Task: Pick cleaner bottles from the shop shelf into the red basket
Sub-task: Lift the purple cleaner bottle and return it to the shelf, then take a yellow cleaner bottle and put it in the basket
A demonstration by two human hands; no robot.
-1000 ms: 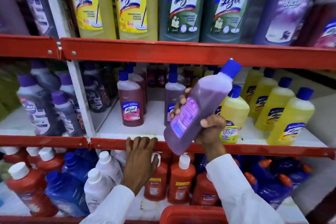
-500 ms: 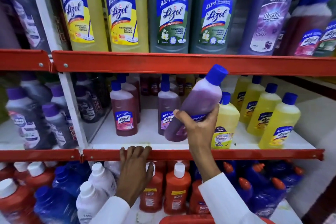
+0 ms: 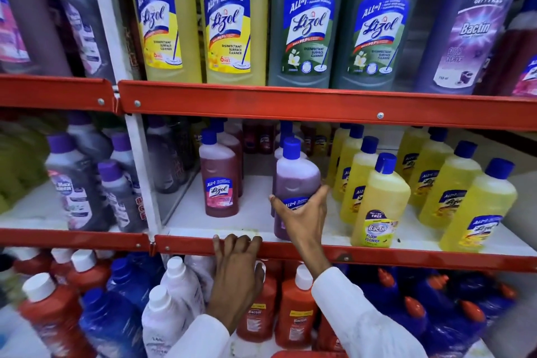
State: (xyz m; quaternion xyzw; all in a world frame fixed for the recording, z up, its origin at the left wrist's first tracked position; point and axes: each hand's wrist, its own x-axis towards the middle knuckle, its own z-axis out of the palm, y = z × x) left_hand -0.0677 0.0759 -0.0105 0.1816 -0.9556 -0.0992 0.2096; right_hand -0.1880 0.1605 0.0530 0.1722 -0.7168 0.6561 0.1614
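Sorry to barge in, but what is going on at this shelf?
A person is handling cleaner bottles in a shop. Their right hand grips a purple bottle standing upright on the middle shelf. Their left hand hooks its fingers over the red shelf edge. The red basket barely shows below.

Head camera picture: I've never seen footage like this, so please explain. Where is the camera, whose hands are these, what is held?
There is no machine here. A person wears one camera on the head, looking forward and down, so both hands are their own. In front is a shop shelf of cleaner bottles. The right hand grips a purple bottle standing upright on the middle shelf, beside yellow bottles and a dark red bottle. The left hand hooks its fingers over the red shelf edge. The rim of the red basket just shows at the bottom.
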